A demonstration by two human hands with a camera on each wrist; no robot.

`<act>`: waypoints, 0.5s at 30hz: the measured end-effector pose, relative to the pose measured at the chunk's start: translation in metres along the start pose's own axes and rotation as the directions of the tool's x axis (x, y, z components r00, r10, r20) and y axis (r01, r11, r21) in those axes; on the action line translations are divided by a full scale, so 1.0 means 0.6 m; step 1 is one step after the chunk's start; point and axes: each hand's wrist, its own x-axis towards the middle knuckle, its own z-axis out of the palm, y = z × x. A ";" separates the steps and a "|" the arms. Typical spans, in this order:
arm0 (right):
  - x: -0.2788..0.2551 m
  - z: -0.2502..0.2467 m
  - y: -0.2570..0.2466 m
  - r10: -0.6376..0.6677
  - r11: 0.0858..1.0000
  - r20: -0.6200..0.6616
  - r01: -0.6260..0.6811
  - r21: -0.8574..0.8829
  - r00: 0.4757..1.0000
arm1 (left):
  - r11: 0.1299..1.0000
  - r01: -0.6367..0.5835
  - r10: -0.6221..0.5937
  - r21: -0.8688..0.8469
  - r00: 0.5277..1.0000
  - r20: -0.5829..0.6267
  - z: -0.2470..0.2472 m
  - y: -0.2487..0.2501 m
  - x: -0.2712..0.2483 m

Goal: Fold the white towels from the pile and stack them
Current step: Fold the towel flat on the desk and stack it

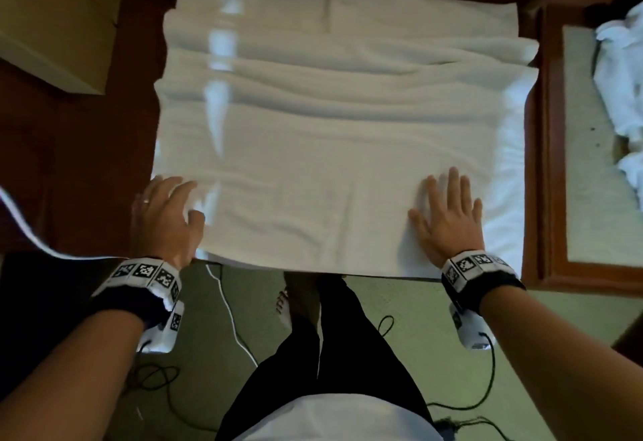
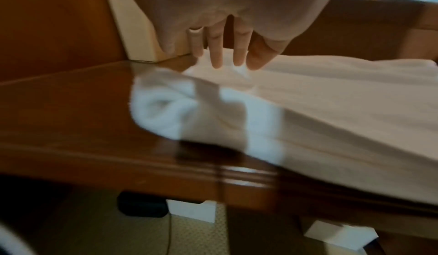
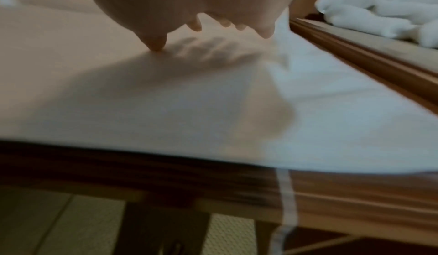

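Observation:
A large white towel (image 1: 330,148) lies spread in rumpled layers over the dark wooden table (image 1: 87,169). My left hand (image 1: 167,211) rests at its near left edge. In the left wrist view the straight fingers (image 2: 218,53) touch the towel (image 2: 331,99) near its rolled corner. My right hand (image 1: 449,214) lies flat with spread fingers on the towel's near right part, and its fingertips (image 3: 156,43) press the cloth (image 3: 142,90). The pile of crumpled white towels (image 1: 622,92) sits far right, also seen in the right wrist view (image 3: 379,6).
The pile rests on a side table with a pale top and wooden rim (image 1: 584,197), butted against the main table. A beige box (image 1: 59,16) stands at the back left. Cables (image 1: 236,329) trail over the floor by my legs, below the near table edge.

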 end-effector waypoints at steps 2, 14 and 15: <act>-0.008 0.006 -0.053 -0.112 0.994 -0.009 0.112 0.000 0.994 | 0.995 0.100 -0.100 -0.011 0.994 0.046 -0.021 -0.036 -0.032; -0.023 0.031 -0.128 -0.173 0.985 0.145 0.172 0.017 0.974 | 0.972 -0.059 0.048 -0.229 0.997 -0.053 -0.040 -0.133 -0.081; -0.023 0.030 -0.127 -0.177 0.984 0.145 0.178 0.012 0.973 | 0.949 -0.005 -0.021 -0.316 0.997 -0.078 -0.043 -0.130 -0.084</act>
